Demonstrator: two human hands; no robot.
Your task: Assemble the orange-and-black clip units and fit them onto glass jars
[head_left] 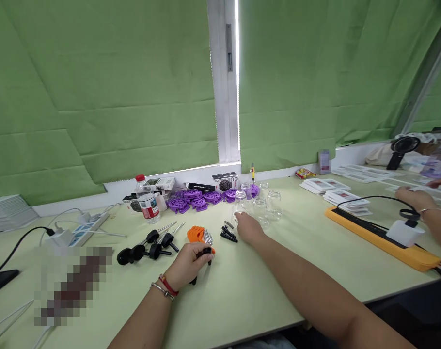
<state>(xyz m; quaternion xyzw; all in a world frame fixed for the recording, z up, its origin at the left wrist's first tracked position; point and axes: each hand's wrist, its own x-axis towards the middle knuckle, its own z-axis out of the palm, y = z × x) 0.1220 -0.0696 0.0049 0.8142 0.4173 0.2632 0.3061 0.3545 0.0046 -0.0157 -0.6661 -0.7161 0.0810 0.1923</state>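
Observation:
My left hand (191, 264) is closed around a small black part (208, 251) with a bit of orange showing at the fingertips. Under that hand, another black piece (193, 281) partly shows. My right hand (249, 228) reaches forward to the lower part of a clear glass jar (240, 198), fingers bent together; what they pinch is too small to make out. Just left of it lie small metal springs (228, 224) and black clip-like parts (229, 234). Orange pieces (196, 234) and short metal pins (208, 236) lie between the hands.
Black round-headed parts with rods (155, 250) lie at left, near a water bottle (148, 201). Purple pieces (193, 199) line the back by a box (225, 182). More jars (274, 206) and an orange power strip (380, 237) are right, with another person's hand (415, 198).

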